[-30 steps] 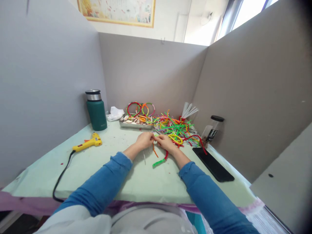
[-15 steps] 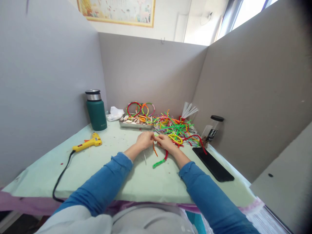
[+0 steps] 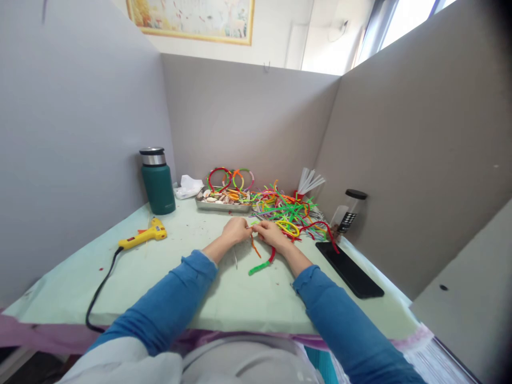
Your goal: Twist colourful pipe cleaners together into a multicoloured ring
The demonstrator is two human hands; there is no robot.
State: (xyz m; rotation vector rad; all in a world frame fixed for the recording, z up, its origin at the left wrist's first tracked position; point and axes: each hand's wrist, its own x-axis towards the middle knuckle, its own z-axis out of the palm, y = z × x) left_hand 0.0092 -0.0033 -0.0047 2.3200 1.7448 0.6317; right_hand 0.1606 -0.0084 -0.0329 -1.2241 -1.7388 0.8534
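My left hand (image 3: pixel 237 231) and my right hand (image 3: pixel 270 234) meet at the middle of the table, fingertips pinched close together. Between them is a piece made of pipe cleaners; an orange pipe cleaner (image 3: pixel 255 247) dangles from the fingertips. Below my right hand hangs a wrapped strip with a red part and a green end (image 3: pixel 259 268). A thin white wire end (image 3: pixel 236 258) pokes out under my left hand. Fingers cover most of the piece, so how its parts join is hidden.
Behind my hands lie a heap of coloured pipe cleaners (image 3: pixel 292 208) and a metal tray (image 3: pixel 224 207) of shells, with wrapped rings (image 3: pixel 220 169) above it. A yellow glue gun (image 3: pixel 144 234) and green bottle (image 3: pixel 159 186) stand left; a black phone (image 3: pixel 352 272) and clear jar (image 3: pixel 350 210) right.
Both hands stay in nearly the same place, with small shifts of the fingers. The green end has swung slightly left. My left fingertips have moved slightly apart from the right.
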